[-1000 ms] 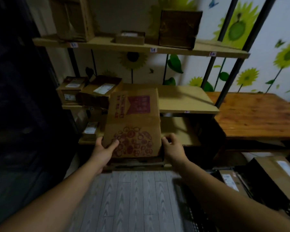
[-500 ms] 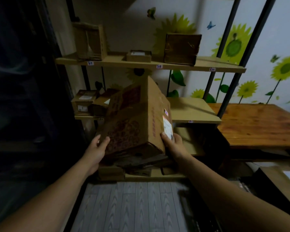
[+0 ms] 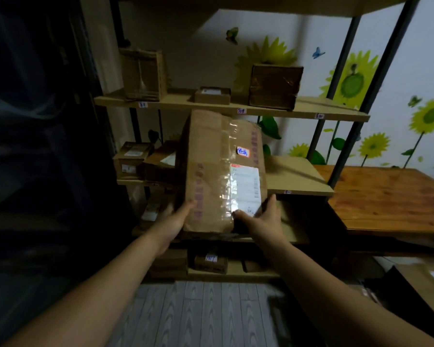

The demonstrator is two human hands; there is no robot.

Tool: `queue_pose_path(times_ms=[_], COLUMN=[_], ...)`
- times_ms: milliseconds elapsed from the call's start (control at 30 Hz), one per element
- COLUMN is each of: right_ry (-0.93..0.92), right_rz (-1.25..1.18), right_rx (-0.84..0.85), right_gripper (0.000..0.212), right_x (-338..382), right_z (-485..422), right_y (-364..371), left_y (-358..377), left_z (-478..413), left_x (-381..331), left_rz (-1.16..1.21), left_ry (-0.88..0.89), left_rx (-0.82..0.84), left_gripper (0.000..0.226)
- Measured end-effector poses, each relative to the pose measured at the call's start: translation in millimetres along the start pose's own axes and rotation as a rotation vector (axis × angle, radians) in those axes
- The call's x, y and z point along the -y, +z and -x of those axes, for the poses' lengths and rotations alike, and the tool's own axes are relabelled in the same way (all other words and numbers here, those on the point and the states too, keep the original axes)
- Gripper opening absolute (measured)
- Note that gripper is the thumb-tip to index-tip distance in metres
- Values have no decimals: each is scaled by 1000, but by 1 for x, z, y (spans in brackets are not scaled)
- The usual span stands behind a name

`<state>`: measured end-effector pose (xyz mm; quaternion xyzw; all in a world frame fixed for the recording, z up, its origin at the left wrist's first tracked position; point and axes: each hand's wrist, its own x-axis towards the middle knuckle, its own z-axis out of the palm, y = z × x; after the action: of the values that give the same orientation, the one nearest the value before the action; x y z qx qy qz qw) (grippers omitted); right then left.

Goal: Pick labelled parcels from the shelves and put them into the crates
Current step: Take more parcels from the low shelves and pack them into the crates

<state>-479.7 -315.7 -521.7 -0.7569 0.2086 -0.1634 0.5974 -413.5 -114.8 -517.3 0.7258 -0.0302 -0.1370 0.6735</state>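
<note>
Both hands hold the parcel (image 3: 218, 171) at its lower end, left hand (image 3: 176, 219) and right hand (image 3: 263, 217) level, fingers (image 3: 271, 201) curled round opposite edges, long axis upright, before the middle shelf (image 3: 298, 176).

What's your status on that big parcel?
Left hand and right hand both grip the large brown cardboard parcel at its lower corners. Parcel upright, white shipping label facing camera. Small cardboard boxes on shelf behind its left edge.
</note>
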Motion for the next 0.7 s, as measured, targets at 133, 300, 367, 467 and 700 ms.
queue_pose_path(times_ms=[133,300,367,467,700], right_ry=[-95,-181,-169,-69,233], right_rz=[96,129,119,42,89], right_rx=[9,45,61,139,283], right_gripper=[112,103,103,103,101], right_x=[-4,-24,-31,-46,-118], right_z=[15,32,28,19,-2], right_y=[1,2,0,-2,24], left_y=[-10,-4,-4,-2,5], left_z=[0,4,0,-2,-3], left_x=[13,33,40,60,120], left_rz=[28,55,28,-92,-216], left_ry=[124,128,108,40,-121], left_rx=[-23,-40,-34,-4,55], left_gripper=[55,70,69,80,97])
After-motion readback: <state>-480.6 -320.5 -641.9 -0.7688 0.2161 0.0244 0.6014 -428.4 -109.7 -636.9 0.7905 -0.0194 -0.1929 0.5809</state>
